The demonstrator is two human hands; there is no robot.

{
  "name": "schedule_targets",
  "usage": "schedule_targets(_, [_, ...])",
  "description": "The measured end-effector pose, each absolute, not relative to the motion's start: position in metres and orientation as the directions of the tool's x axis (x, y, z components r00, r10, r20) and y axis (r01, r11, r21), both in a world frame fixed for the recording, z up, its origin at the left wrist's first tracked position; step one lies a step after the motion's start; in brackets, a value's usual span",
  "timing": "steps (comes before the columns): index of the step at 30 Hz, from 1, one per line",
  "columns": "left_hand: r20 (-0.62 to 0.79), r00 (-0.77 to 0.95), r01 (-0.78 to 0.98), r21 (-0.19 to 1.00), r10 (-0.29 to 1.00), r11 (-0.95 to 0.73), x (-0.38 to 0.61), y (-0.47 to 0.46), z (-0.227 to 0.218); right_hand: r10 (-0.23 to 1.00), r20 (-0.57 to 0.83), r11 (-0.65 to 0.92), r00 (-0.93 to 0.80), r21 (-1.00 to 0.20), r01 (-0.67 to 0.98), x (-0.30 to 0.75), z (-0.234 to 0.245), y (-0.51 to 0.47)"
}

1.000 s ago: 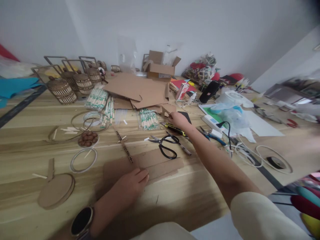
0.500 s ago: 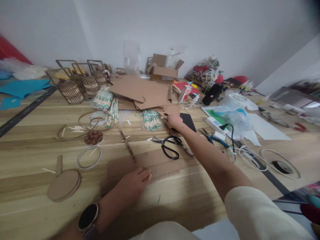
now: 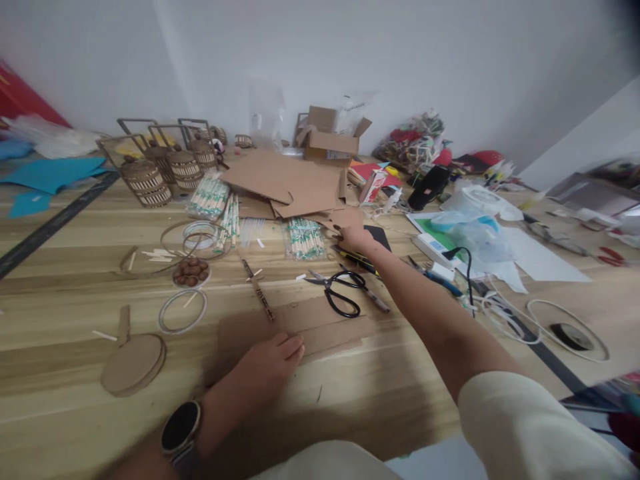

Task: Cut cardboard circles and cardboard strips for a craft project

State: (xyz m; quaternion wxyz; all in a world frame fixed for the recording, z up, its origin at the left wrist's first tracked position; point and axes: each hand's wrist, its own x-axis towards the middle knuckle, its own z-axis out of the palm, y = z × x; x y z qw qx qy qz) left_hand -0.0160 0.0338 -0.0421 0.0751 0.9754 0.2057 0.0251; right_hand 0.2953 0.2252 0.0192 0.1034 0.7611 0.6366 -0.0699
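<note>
My left hand, a watch on its wrist, is closed with its fingers together on a flat cardboard piece at the near side of the table. A patterned brown stick lies just beyond it. My right hand reaches forward, fingers curled around something dark that I cannot make out. Beneath that hand shows a yellow and black utility knife. Black-handled scissors lie between my hands, beside a pen-like tool. A round cardboard piece with a handle is at the left.
Stacked cardboard sheets and bagged sticks lie beyond my hands. Small woven lanterns stand back left, near tape rolls and a dish of brown balls. A power strip and loose cable lie on the right.
My right hand has shifted slightly up and away, and more of the utility knife shows below it. My left hand stays on the cardboard. The whole view has shifted slightly.
</note>
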Motion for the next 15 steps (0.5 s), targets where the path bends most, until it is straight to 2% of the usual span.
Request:
schedule_targets(4, [0.015,0.91,0.406,0.162,0.414,-0.899,-0.015,0.034,-0.042,0.968,-0.169,-0.186,0.188,0.025,0.982,0.289,0.025,0.223])
schedule_targets(12, [0.057,0.907,0.405,0.162,0.418,-0.9,-0.017,0.034,-0.041,0.942,0.232,-0.195,0.242,-0.208,0.959,0.287,0.081,0.178])
schedule_targets(15, [0.058,0.915,0.388,0.156,0.4,-0.908,-0.019,0.036,-0.043,0.941,0.24,-0.151,0.237,-0.328,0.932,0.301,0.101,0.128])
